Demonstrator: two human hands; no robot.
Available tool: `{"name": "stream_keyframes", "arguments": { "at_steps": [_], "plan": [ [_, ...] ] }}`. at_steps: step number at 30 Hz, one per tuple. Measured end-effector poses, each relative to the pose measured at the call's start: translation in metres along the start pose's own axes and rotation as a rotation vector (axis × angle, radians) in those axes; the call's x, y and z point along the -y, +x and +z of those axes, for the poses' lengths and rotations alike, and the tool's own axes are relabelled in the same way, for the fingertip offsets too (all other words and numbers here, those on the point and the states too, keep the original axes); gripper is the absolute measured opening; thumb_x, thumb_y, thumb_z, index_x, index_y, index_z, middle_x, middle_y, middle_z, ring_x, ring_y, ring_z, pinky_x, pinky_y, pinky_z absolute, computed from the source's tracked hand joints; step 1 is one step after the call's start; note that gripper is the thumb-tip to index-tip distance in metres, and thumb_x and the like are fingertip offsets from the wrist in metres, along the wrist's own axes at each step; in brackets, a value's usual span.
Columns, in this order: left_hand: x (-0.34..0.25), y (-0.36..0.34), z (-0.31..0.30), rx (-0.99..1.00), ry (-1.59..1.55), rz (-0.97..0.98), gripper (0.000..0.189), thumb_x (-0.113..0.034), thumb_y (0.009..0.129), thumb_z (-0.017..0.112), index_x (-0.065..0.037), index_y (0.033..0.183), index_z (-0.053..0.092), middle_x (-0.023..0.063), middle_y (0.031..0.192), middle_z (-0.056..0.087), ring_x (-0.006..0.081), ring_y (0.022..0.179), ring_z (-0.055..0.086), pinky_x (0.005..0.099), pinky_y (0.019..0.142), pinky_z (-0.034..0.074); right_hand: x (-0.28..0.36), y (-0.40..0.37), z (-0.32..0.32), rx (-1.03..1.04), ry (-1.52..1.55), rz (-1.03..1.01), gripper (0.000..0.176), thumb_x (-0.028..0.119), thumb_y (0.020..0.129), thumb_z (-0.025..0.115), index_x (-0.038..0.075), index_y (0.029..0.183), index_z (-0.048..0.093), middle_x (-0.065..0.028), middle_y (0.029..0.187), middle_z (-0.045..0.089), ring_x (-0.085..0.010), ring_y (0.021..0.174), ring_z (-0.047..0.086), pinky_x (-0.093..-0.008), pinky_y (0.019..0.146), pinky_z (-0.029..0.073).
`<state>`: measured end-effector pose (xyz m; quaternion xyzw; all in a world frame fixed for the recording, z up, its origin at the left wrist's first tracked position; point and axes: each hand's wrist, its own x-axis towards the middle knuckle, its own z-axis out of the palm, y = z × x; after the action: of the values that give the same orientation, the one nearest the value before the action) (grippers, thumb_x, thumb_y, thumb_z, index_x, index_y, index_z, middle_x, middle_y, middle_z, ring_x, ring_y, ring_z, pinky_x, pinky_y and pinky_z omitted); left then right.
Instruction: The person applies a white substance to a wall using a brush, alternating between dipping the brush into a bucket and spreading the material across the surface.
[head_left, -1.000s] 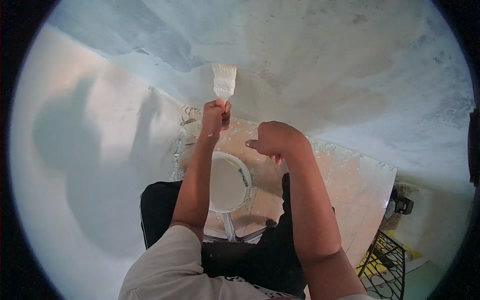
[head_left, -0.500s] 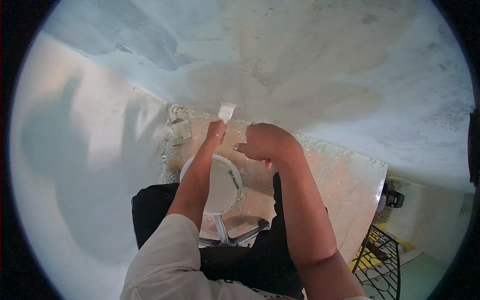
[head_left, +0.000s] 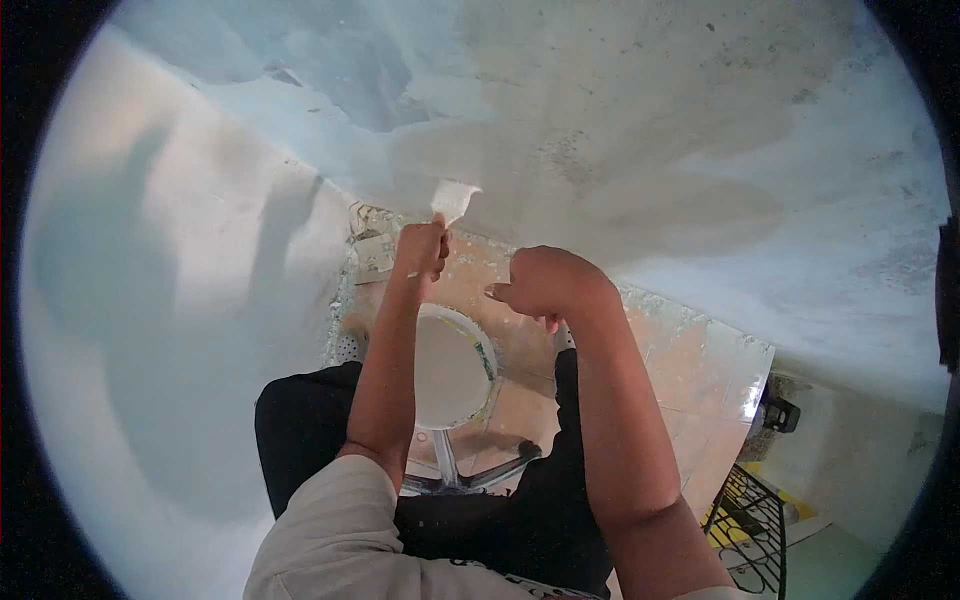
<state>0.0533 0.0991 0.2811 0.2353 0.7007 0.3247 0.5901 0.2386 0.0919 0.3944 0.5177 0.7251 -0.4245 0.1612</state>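
My left hand (head_left: 424, 250) is closed round a putty knife, its broad blade (head_left: 455, 201) covered in white putty and held right at the foot of the wall (head_left: 620, 150). The handle is hidden in my fist. To the right, my right hand (head_left: 550, 284) is curled with its back up and its thumb pointing left, close in front of the wall; I cannot tell what is in its fingers. Below my hands, between my knees, stands a round white bucket (head_left: 487, 335) with pale putty in it and smears on its rim. My left forearm overlaps the bucket's left side.
A second wall (head_left: 200, 330) meets the first at a corner on the left. Putty crumbs and a flat tile piece (head_left: 375, 257) lie on the tiled floor (head_left: 690, 350). A metal chair base (head_left: 448, 462) is under me. To the lower right is a black iron railing (head_left: 745, 525).
My left hand and the putty knife have moved up a little along the wall. My right hand has shifted slightly right in view, staying curled.
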Motion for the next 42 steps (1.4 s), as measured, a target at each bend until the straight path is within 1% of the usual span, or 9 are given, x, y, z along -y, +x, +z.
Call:
{"name": "stream_keyframes", "arguments": {
  "at_steps": [6, 11, 18, 21, 23, 27, 29, 32, 42],
  "plan": [
    [-0.059, -0.077, -0.019, -0.005, -0.071, 0.274, 0.039, -0.036, 0.093, 0.048, -0.010, 0.063, 0.048, -0.0058, 0.048, 0.034, 0.0046, 0.035, 0.024, 0.0224, 0.035, 0.014, 0.004, 0.000, 0.005, 0.031, 0.023, 0.004, 0.055, 0.042, 0.087, 0.053, -0.003, 0.057, 0.057, -0.0108, 0.050, 0.056, -0.0218, 0.044, 0.058, -0.0355, 0.049, 0.049],
    [-0.087, -0.109, -0.028, 0.206, -0.253, 0.354, 0.037, -0.035, 0.092, 0.049, -0.009, 0.066, 0.046, -0.0062, 0.050, 0.032, 0.0024, 0.037, 0.022, 0.0212, 0.036, 0.012, 0.001, -0.003, 0.004, 0.035, 0.025, 0.011, 0.055, 0.042, 0.087, 0.053, -0.003, 0.056, 0.057, -0.0106, 0.049, 0.056, -0.0214, 0.043, 0.057, -0.0348, 0.047, 0.048],
    [-0.036, -0.014, 0.035, 0.340, -0.280, 0.397, 0.021, -0.009, 0.081, 0.041, -0.009, 0.060, 0.044, -0.0049, 0.051, 0.035, 0.0044, 0.038, 0.030, 0.0218, 0.036, 0.019, -0.003, -0.007, 0.001, 0.032, 0.023, -0.011, 0.055, 0.042, 0.087, 0.052, -0.005, 0.058, 0.057, -0.0120, 0.053, 0.058, -0.0216, 0.044, 0.058, -0.0345, 0.049, 0.049],
    [-0.005, 0.011, 0.051, 0.300, -0.237, 0.463, 0.023, -0.012, 0.081, 0.048, -0.012, 0.059, 0.041, -0.0058, 0.049, 0.033, 0.0053, 0.037, 0.027, 0.0218, 0.035, 0.019, -0.008, -0.006, 0.003, 0.010, 0.021, -0.027, 0.055, 0.041, 0.087, 0.052, -0.005, 0.059, 0.057, -0.0124, 0.054, 0.059, -0.0221, 0.045, 0.059, -0.0348, 0.050, 0.049],
    [0.017, 0.027, 0.055, 0.332, -0.257, 0.397, 0.024, -0.012, 0.083, 0.042, -0.009, 0.059, 0.044, -0.0048, 0.049, 0.036, 0.0056, 0.037, 0.031, 0.0221, 0.035, 0.021, -0.012, -0.008, 0.005, -0.007, 0.009, -0.035, 0.054, 0.041, 0.087, 0.052, -0.005, 0.059, 0.057, -0.0126, 0.054, 0.059, -0.0223, 0.046, 0.059, -0.0351, 0.050, 0.050],
    [0.061, 0.053, 0.057, 0.093, -0.077, 0.243, 0.031, -0.018, 0.086, 0.042, -0.010, 0.057, 0.044, -0.0037, 0.045, 0.035, 0.0080, 0.034, 0.033, 0.0259, 0.033, 0.022, -0.013, -0.016, 0.002, -0.020, 0.011, -0.043, 0.053, 0.041, 0.086, 0.054, -0.006, 0.061, 0.058, -0.0127, 0.055, 0.059, -0.0224, 0.046, 0.059, -0.0355, 0.050, 0.050],
    [0.083, 0.067, 0.045, 0.131, 0.080, -0.021, 0.035, -0.026, 0.090, 0.042, -0.010, 0.058, 0.045, -0.0026, 0.045, 0.035, 0.0094, 0.034, 0.032, 0.0272, 0.032, 0.021, -0.013, -0.017, 0.003, -0.026, 0.044, -0.043, 0.053, 0.040, 0.086, 0.054, -0.006, 0.062, 0.058, -0.0126, 0.054, 0.059, -0.0223, 0.046, 0.060, -0.0354, 0.050, 0.050],
    [0.069, 0.048, 0.036, 0.115, 0.179, -0.177, 0.036, -0.032, 0.091, 0.041, -0.010, 0.063, 0.046, -0.0022, 0.047, 0.037, 0.0095, 0.034, 0.030, 0.0271, 0.032, 0.021, -0.014, -0.016, 0.002, -0.013, 0.067, -0.008, 0.052, 0.040, 0.086, 0.055, -0.006, 0.061, 0.058, -0.0125, 0.054, 0.058, -0.0222, 0.046, 0.059, -0.0352, 0.050, 0.049],
    [-0.046, -0.075, 0.022, 0.089, -0.026, 0.090, 0.034, -0.034, 0.094, 0.045, -0.010, 0.070, 0.049, -0.0063, 0.050, 0.036, 0.0041, 0.035, 0.026, 0.0230, 0.033, 0.017, -0.010, -0.018, -0.001, -0.048, 0.014, -0.041, 0.052, 0.041, 0.085, 0.055, -0.005, 0.063, 0.058, -0.0122, 0.054, 0.059, -0.0220, 0.046, 0.060, -0.0354, 0.050, 0.049]
  ]
}}
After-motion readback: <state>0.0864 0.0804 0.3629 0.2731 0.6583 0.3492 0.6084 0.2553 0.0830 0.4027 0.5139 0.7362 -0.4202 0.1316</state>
